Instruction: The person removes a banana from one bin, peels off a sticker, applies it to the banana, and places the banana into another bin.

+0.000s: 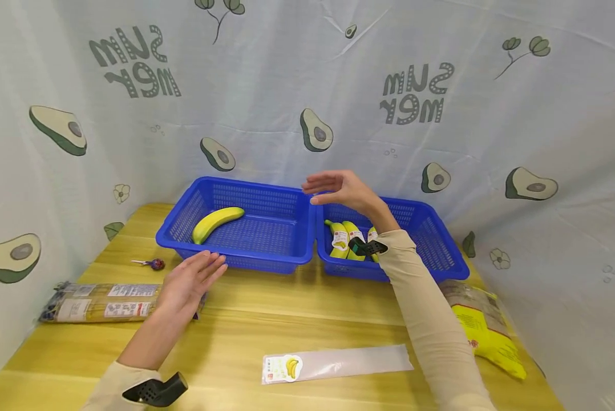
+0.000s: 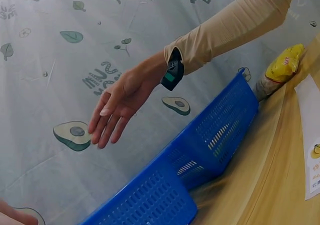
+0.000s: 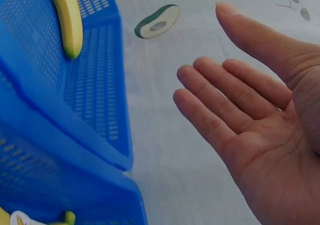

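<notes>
A bare yellow banana (image 1: 217, 222) lies in the left blue basket (image 1: 246, 257). The right blue basket (image 1: 441, 251) holds several labelled bananas (image 1: 346, 238). My right hand (image 1: 338, 190) hovers empty above the seam between the two baskets, fingers straight; the right wrist view shows its bare palm (image 3: 260, 135) beside the banana (image 3: 67, 20). My left hand (image 1: 191, 279) is open and empty over the table, just in front of the left basket. An empty clear sleeve with a banana label (image 1: 335, 363) lies flat on the wooden table (image 1: 287, 314) in front of me.
A pack of wrapped sleeves (image 1: 99, 302) lies at the table's left, with a small lollipop (image 1: 150, 263) beyond it. A yellow-printed bag (image 1: 484, 328) sits at the right edge. An avocado-print cloth (image 1: 307, 103) walls in the back and sides.
</notes>
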Demonstrator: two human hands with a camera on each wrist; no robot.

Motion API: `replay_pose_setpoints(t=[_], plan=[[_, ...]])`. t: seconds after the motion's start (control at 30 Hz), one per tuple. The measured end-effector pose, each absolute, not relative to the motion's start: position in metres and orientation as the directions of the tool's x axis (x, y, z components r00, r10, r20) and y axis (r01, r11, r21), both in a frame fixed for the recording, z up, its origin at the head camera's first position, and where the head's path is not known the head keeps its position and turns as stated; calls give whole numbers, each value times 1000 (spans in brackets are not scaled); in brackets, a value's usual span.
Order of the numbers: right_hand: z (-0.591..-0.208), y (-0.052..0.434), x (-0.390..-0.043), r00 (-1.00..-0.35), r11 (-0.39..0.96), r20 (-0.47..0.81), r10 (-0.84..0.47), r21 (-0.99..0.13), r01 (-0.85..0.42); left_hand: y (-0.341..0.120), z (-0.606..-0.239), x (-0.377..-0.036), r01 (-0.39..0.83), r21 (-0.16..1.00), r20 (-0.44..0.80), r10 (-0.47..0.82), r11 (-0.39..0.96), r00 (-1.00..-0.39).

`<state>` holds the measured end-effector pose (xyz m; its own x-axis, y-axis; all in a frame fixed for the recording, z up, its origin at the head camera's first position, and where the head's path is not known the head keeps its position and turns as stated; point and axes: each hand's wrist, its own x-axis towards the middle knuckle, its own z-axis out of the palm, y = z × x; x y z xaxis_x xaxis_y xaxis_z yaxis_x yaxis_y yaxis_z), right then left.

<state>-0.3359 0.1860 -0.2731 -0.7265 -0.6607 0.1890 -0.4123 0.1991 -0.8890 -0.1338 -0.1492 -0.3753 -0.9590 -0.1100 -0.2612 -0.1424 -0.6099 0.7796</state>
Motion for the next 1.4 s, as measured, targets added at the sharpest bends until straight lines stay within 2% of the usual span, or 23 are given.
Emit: replay_pose_setpoints(t=[0.4, 0.67, 0.93, 1.13, 1.4], plan=[[-278, 142, -359, -675, 207, 145, -723, -888, -412, -182, -378, -142, -140, 671, -363, -158, -728, -919], [-288, 117, -370, -680, 255, 77, -729, -892, -374, -201, -380, -154, -122, 626, -416, -197, -770, -888], [-301, 92, -381, -688, 270, 40, -725, -902, -337, -218, -378, -171, -57, 453, -477, -188, -890, -859], [-313, 73, -389, -682, 282, 0, -731, -911, -302, -225, -381, -175, -31, 372, -497, -171, -928, -851], [-330, 47, -400, -708, 281, -11, -706, -922, -265, -224, -384, -178, 11, 398, -502, -228, -917, -834]])
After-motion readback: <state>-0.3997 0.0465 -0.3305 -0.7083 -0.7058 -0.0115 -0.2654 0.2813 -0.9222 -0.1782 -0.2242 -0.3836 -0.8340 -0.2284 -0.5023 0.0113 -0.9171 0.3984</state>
